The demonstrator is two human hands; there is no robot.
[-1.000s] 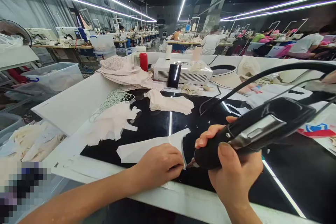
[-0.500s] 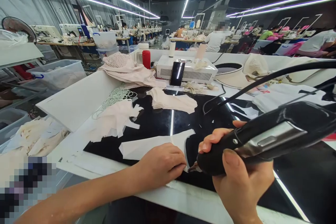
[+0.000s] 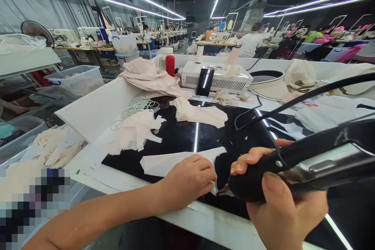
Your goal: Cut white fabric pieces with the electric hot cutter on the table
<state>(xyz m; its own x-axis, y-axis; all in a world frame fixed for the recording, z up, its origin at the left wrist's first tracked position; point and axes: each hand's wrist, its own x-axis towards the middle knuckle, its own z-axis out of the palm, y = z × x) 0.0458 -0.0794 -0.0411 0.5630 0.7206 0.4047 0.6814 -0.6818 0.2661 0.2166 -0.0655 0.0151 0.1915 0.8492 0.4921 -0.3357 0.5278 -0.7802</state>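
Observation:
A black corded hand tool (image 3: pixel 316 168) with a silver plate is gripped in my right hand (image 3: pixel 281 199), its narrow metal tip pointing left near the table's front edge. Just left of that tip, my left hand (image 3: pixel 191 179) rests with curled fingers on the right end of a white fabric piece (image 3: pixel 162 163). Whether its fingertips pinch the fabric is hidden. The piece lies on the glossy black tabletop (image 3: pixel 181 136). Behind it sits a stack of cream fabric pieces (image 3: pixel 200 112). Pale scraps (image 3: pixel 133 131) are heaped to the left.
Green cord (image 3: pixel 139 106) lies behind the scraps. At the back are a white vented box (image 3: pixel 222 80), a phone (image 3: pixel 204 82), a red cylinder (image 3: pixel 170 65) and cream cloth (image 3: pixel 152 80). The tool's black cable (image 3: pixel 322 88) arcs over the right side. People sit farther back.
The view has shifted slightly, so most things appear farther right. The tool and my right hand appear farther right and a little closer. Both hands keep nearly the same pose.

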